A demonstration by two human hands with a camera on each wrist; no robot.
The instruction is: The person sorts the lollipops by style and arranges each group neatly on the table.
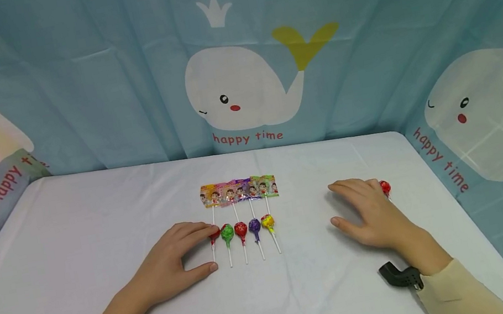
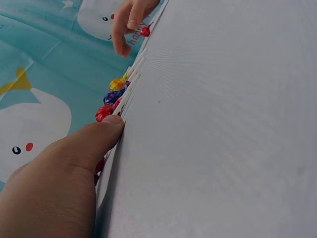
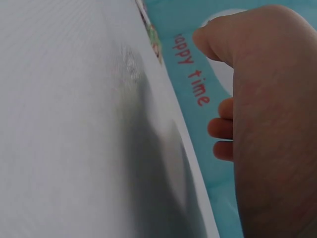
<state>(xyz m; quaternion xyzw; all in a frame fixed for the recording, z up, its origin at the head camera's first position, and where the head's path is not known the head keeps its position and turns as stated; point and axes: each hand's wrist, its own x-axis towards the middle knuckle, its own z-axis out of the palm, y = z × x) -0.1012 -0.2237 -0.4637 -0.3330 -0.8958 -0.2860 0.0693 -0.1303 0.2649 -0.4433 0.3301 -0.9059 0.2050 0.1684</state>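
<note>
My left hand (image 1: 171,261) reaches the left end of a front row of lollipops, its fingertips over the head of a red lollipop (image 1: 215,235). Its thumb lies beside that stick's lower end. Along the row come a green lollipop (image 1: 227,232), another red lollipop (image 1: 241,230), a purple lollipop (image 1: 254,225) and a yellow lollipop (image 1: 268,222). My right hand (image 1: 372,211) is on the right, thumb and fingers apart with nothing between them. Partly hidden behind it, a separate red lollipop (image 1: 385,188) shows its head.
Behind the front row, several lollipops in flat printed wrappers (image 1: 229,192) lie side by side, sticks pointing toward me. A white cloth (image 1: 106,222) covers the table. A blue curtain (image 1: 120,101) with whale prints hangs along the back and sides.
</note>
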